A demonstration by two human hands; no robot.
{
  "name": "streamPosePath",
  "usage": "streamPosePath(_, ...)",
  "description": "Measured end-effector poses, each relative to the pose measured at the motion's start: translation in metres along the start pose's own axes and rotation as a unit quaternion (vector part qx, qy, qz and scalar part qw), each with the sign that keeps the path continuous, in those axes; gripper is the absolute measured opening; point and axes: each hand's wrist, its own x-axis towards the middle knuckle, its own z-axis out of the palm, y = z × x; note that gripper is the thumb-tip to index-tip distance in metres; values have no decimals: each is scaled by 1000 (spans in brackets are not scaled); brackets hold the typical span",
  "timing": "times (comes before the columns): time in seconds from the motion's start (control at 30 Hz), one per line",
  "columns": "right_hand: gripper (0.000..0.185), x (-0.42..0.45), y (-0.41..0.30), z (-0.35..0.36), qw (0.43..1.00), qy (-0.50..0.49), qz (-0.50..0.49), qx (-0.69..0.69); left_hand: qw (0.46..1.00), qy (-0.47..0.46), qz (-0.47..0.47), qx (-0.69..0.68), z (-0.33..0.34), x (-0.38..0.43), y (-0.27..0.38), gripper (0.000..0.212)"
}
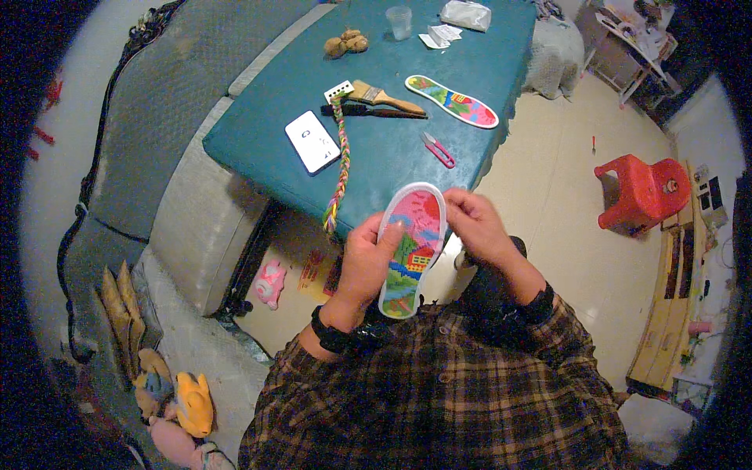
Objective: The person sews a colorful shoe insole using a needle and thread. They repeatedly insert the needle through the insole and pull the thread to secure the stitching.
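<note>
An embroidered shoe insole (418,249) with a white rim is held up before my chest. It shows a red sun, a pink sky, a house and green land. My left hand (367,258) grips its left edge, thumb across the picture. At the upper right rim, my right hand (477,226) has its fingers bent together; whether they hold a needle or thread cannot be made out. A second insole (452,102) with a like picture lies on the teal-covered table (388,158). Nearer me are pink-handled thread snips (438,150) and a braid of coloured threads (343,158) on a white holed card (339,92).
A wooden-handled brush (388,97), a dark brush (382,112) and a white phone-like device (312,142) lie on the table. Behind them are several brown round items (346,44) and a plastic cup (399,23). A grey sofa (200,205) borders the left; a red stool (643,194) stands right.
</note>
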Motion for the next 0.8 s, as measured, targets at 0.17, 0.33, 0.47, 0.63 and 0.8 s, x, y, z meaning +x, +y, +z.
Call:
streamPosePath(0.17,4,-8,-3,18,955,-27,170,241,996,-50,15,-79,6,6,-10,15)
streamPosePath(0.33,10,-15,-5,13,911,-90,123,384,978,-154,125,62,-5,13,-16,12)
streamPosePath(0.47,7,-18,6,5,818,-88,100,559,980,-169,104,30,0,5,-14,16)
streamPosePath(0.63,10,-18,8,-24,807,4,107,580,999,-34,14,34,2,4,0,21)
streamPosePath(0.8,14,-12,28,-44,823,84,89,555,1000,7,15,-16,3,4,2,20)
